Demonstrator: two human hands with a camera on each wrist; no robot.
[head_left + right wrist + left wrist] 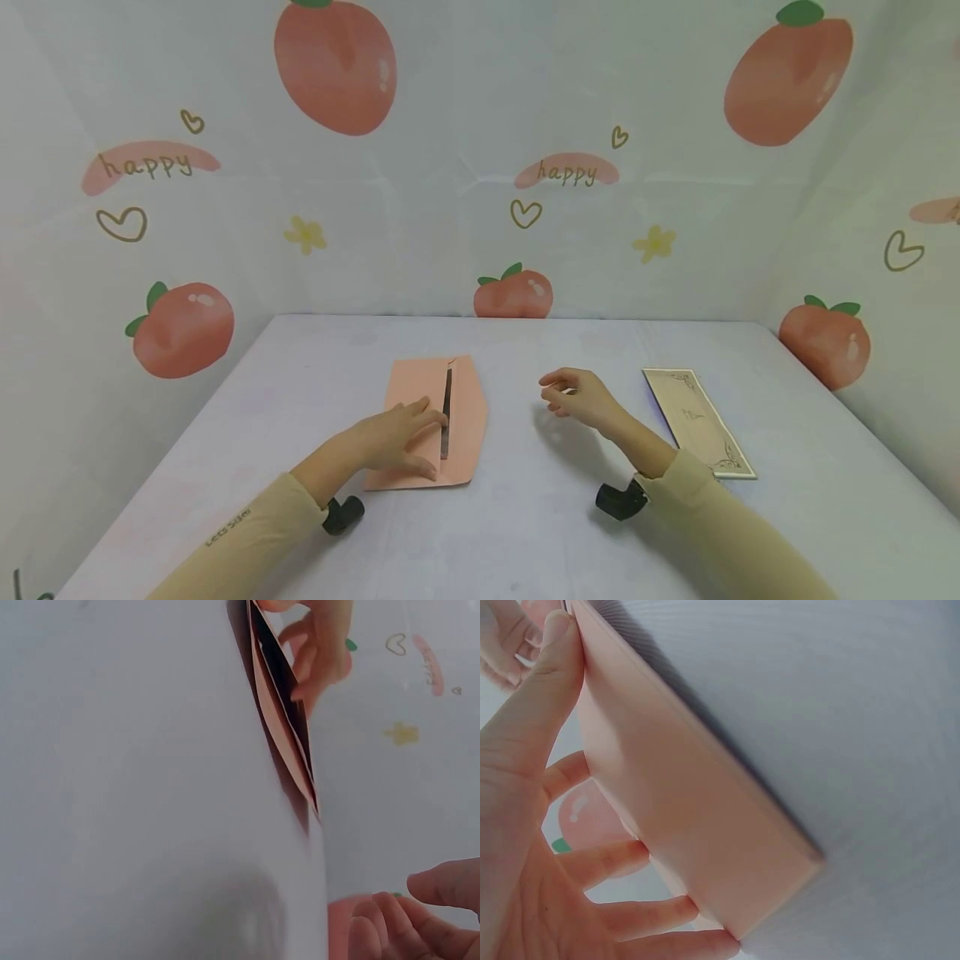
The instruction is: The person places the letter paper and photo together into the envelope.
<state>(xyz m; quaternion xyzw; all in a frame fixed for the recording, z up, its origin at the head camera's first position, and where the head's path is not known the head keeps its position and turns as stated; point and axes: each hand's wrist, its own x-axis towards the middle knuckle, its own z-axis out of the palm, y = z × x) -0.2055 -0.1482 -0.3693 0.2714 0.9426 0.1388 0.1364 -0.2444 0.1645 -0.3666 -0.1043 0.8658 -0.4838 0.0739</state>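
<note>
A pink envelope [412,379] lies left of the middle of the table, its pointed flap [468,417] unfolded to the right. Its mouth gapes as a dark slit, also visible in the right wrist view. My left hand [390,435] rests on the envelope with fingers spread; the thumb is near its front edge and the fingertips touch its face and mouth. To the right, my right hand [585,398] hovers above the table with loosely bent fingers, holding nothing. It is between the envelope and a cream card [697,421] with ornamented corners.
The white table [480,542] meets a fruit-print cloth backdrop [450,167] at its far edge. A black wrist device sits below each sleeve cuff. The card lies flat at the right, partly behind the right forearm.
</note>
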